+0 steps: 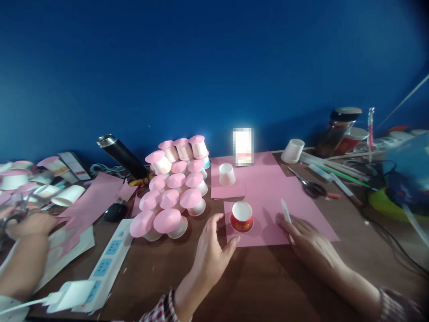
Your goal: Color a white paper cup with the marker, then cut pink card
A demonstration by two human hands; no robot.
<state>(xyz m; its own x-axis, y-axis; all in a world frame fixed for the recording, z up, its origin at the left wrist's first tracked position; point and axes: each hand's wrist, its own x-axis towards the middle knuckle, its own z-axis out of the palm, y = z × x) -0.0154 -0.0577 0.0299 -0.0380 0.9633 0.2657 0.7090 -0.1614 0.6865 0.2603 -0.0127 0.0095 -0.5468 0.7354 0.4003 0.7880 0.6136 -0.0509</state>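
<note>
A red paper cup (241, 219) with yellow markings and a white inside stands on a pink paper sheet (268, 197). My left hand (212, 246) is beside the cup's left, thumb and fingers apart, holding nothing. To the cup's right, my right hand (306, 237) rests on the sheet, closed around a white pen (286, 212) that points up and away. Behind the red cup, an upside-down white paper cup (227, 174) stands on a smaller pink piece (228, 191).
Several cups topped with pink paper discs (169, 199) stand at left. Scissors (313, 188) and another white cup (292, 151) are at right. A power strip (109, 264), mouse (115, 212) and black flask (122, 156) sit left, near another person's hand (31, 223).
</note>
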